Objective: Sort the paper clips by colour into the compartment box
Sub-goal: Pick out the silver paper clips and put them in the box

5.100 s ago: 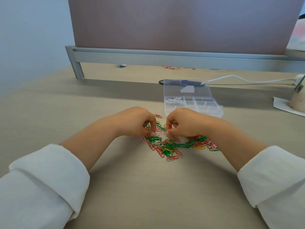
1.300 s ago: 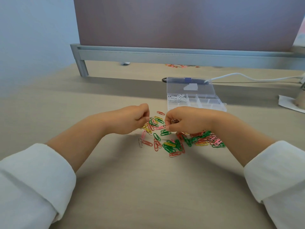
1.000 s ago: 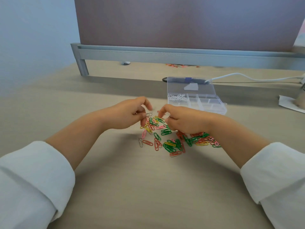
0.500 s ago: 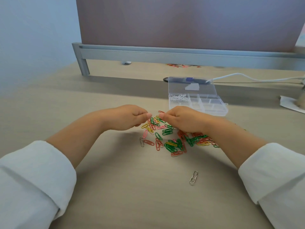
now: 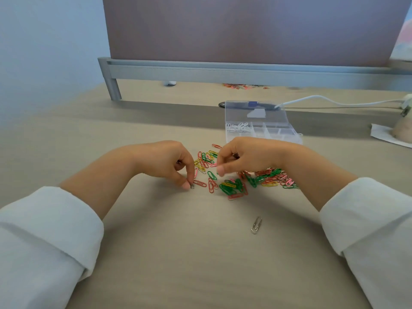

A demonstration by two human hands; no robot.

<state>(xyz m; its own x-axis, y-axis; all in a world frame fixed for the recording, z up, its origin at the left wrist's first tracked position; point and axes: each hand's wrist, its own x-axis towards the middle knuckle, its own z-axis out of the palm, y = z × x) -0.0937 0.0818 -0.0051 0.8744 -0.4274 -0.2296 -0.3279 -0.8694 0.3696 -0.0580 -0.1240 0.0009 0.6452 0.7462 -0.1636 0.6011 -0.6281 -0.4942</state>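
Pale wood desk (image 5: 178,253) runs back to a grey-brown panel (image 5: 245,30) on a metal rail.

Head view: the clear box (image 5: 263,132) stands open at far right of centre, just beyond the right hand (image 5: 240,157). White clips (image 5: 238,128) lie in its far-left compartment, and the other compartments look empty. The pile (image 5: 234,177) of red, green, yellow and pink clips is spread on the desk between and under the hands. The left hand (image 5: 165,163) is curled downward, thumb and forefinger pinching a grey clip (image 5: 192,186) at the pile's near-left edge. The right hand's fingers are curled with thumb and forefinger tips close together; whether they hold a clip cannot be told. A loose clip (image 5: 256,225), silver, lies alone on the near side, well apart from the pile.

Risks: the grey clip lies flat and thin, so the pinch may slip. Tangled clips may drag other colours along. A sleeve could sweep the loose clip away. A careless drop over such close compartments could land in the wrong one.
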